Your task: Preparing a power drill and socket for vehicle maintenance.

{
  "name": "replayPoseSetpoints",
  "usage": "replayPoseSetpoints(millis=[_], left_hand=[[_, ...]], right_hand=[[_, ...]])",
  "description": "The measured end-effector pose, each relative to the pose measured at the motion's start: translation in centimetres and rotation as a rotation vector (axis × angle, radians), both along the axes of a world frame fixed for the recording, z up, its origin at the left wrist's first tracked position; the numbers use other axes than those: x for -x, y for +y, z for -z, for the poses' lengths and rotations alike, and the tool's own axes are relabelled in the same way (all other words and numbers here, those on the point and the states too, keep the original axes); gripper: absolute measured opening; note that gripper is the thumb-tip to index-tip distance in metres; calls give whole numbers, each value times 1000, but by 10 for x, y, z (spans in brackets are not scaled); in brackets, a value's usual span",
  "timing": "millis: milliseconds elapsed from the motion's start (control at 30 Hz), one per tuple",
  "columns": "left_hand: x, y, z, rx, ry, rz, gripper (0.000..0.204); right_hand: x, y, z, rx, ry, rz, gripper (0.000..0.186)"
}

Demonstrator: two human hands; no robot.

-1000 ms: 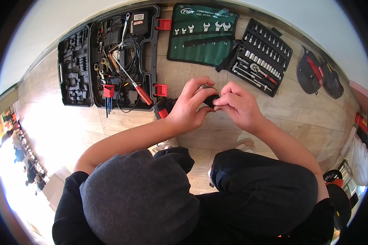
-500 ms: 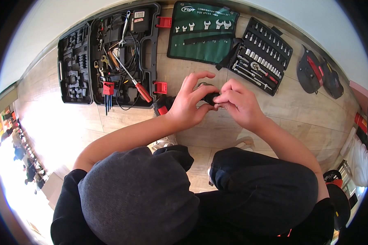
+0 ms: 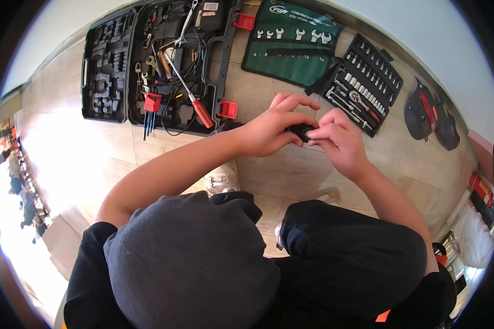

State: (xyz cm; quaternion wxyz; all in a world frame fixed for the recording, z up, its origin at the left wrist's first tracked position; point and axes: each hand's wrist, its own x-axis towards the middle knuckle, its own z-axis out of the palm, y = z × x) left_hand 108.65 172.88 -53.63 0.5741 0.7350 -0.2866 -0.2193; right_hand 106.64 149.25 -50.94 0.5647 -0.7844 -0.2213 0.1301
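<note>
My left hand (image 3: pixel 277 129) curls round a black rounded tool end (image 3: pixel 300 132), thumb below and fingers above. With pinched fingertips, my right hand (image 3: pixel 341 141) grips the tip of that same black piece from the right. Most of the tool is hidden by my fingers and left wrist, so its exact kind does not show. Both hands hover over the wooden floor, just below a green wrench pouch (image 3: pixel 266 59) and an open socket set (image 3: pixel 343 71).
An open black tool case (image 3: pixel 220 77) at the upper left holds cables, wrenches, a red-handled screwdriver (image 3: pixel 202 112) and hex keys in a red holder (image 3: pixel 152 102). Black-and-red gear (image 3: pixel 420 118) lies at the right by the wall. My knees (image 3: pixel 357 241) are below the hands.
Both hands have shifted right in the picture with the black piece between them. The floor items also sit further right. A black-and-red part by my left wrist is now mostly hidden.
</note>
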Motion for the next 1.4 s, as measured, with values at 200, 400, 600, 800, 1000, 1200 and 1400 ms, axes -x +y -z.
replayPoseSetpoints(millis=[200,400,600,800,1000,1200,1400], left_hand=[[-1,2,9,63,49,71,53],[3,5,5,104,183,-84,64],[4,-1,12,142,75,-103,52],[7,1,10,177,64,-105,45],[1,9,8,77,10,19,50],[2,12,22,113,-4,45,70],[3,4,20,31,20,-58,56]], right_hand=[[-2,-5,0,124,-123,5,28],[-3,0,-8,149,-102,-8,30],[-10,4,-14,154,-181,-25,28],[-10,8,-12,164,-207,-4,24],[-7,7,-7,94,-196,-17,26],[-2,3,-3,68,-97,-15,28],[-10,3,-13,100,3,-64,43]])
